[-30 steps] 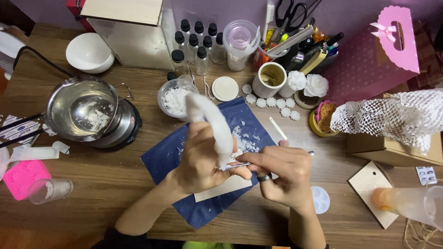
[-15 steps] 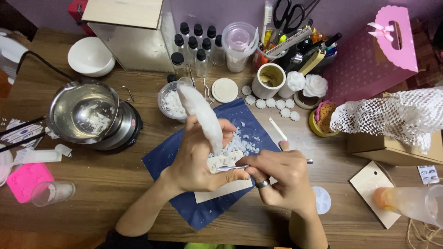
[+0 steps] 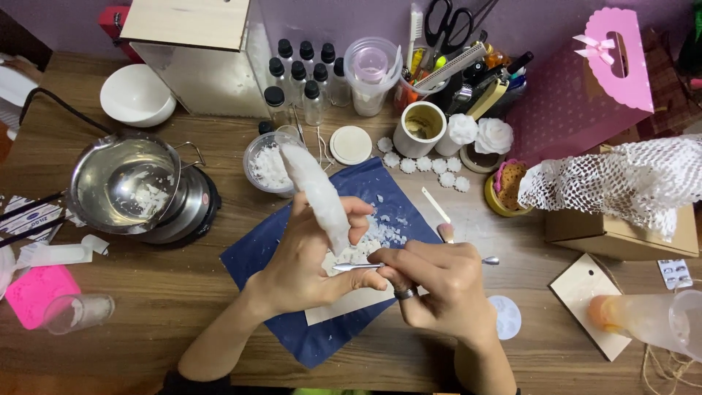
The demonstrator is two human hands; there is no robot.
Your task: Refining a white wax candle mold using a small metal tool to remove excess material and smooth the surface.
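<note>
A wooden table [image 3: 219, 307] carries everything. Directly under the fingers [image 3: 365, 219] lies a dark blue mat [image 3: 256, 256], with white flakes [image 3: 387, 227] scattered just beyond the fingertips. Beyond the fingers stands a small bowl [image 3: 267, 164] of flakes, beside a round white lid [image 3: 351, 144] and a cream cup [image 3: 420, 128]. Far to the left of the fingers sits a steel pot [image 3: 128, 183] on a black heater [image 3: 194, 212], with a white bowl [image 3: 137, 95] behind it. To the right of the fingers rests a cardboard box [image 3: 621, 234], and a white disc [image 3: 504, 317] lies near the wrist.
</note>
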